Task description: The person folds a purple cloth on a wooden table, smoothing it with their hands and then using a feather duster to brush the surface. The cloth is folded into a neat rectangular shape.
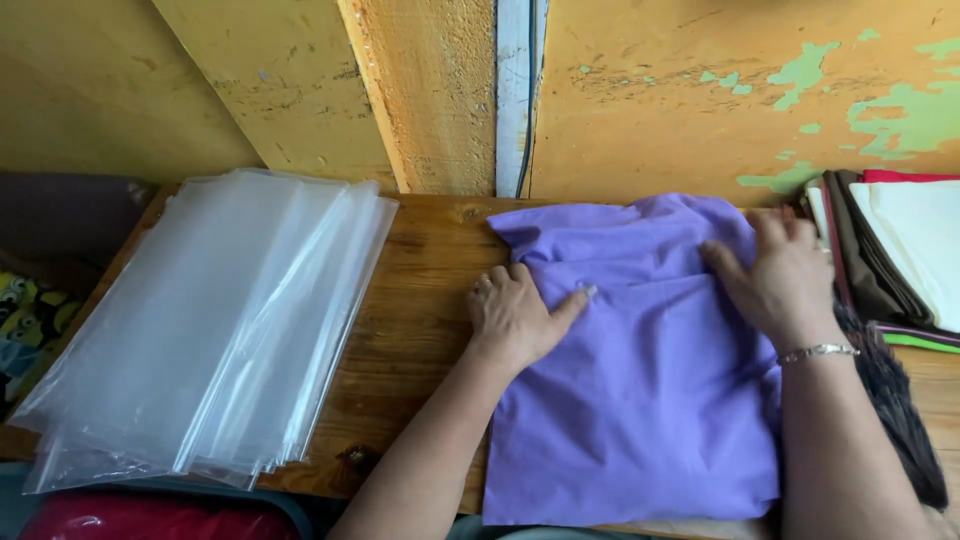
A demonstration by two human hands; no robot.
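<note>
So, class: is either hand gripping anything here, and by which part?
Nothing is gripped. Left hand and right hand press flat on the purple cloth's upper folded part.

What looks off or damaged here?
The yellow wall has paint flaking off, with green patches showing at upper right. The stack of clear plastic bags overhangs the wooden table's front edge. The purple cloth lies flat.

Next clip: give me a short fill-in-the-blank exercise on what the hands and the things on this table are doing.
1. Both hands press flat on a folded cloth whose colour is ____.
2. The stack of clear plastic bags lies to the ____ of the left hand.
3. The right hand wears a thin silver ____ at the wrist.
4. The wooden table stands against a wall painted ____.

Missing words: purple; left; bracelet; yellow
</note>
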